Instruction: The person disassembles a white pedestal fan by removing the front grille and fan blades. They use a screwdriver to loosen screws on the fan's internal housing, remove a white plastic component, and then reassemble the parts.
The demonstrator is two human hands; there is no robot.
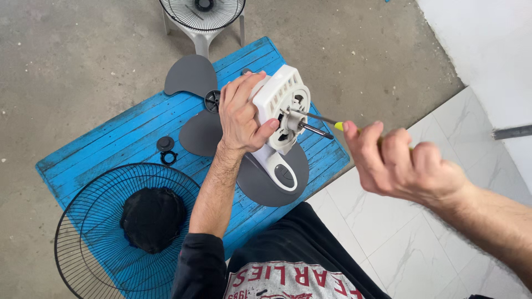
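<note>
From the head camera we look down on a blue slatted wooden table (100, 149) standing on rough grey concrete. Our left hand (241, 113) is wrapped around a white plastic fan motor housing (280, 105), fingers curled over its ribbed, vented back and thumb pressed on its front, so the housing is held tilted above the table. A bare metal shaft sticks out of the housing toward the right. Our right hand (402, 160) is closed in a fist around a screwdriver (318, 117) with a yellow handle; its slim metal blade reaches left to the face of the housing, just beside the shaft. The housing thus sits between our two hands, firmly in the left and touched by the tool from the right.

Under the housing lie the smooth, matte grey fan blades (194, 75), rounded and flat on the slats. Near them sit a small black round cap (164, 143) and a black ring (168, 158). A black wire fan grille (88, 221) overhangs the near-left corner of the table, and a black cloth-like lump (152, 217) rests in it. A second grille on a pale stand (203, 16) stands beyond the table. To the right, glossy white marble-look tiles (388, 221) meet the concrete.
</note>
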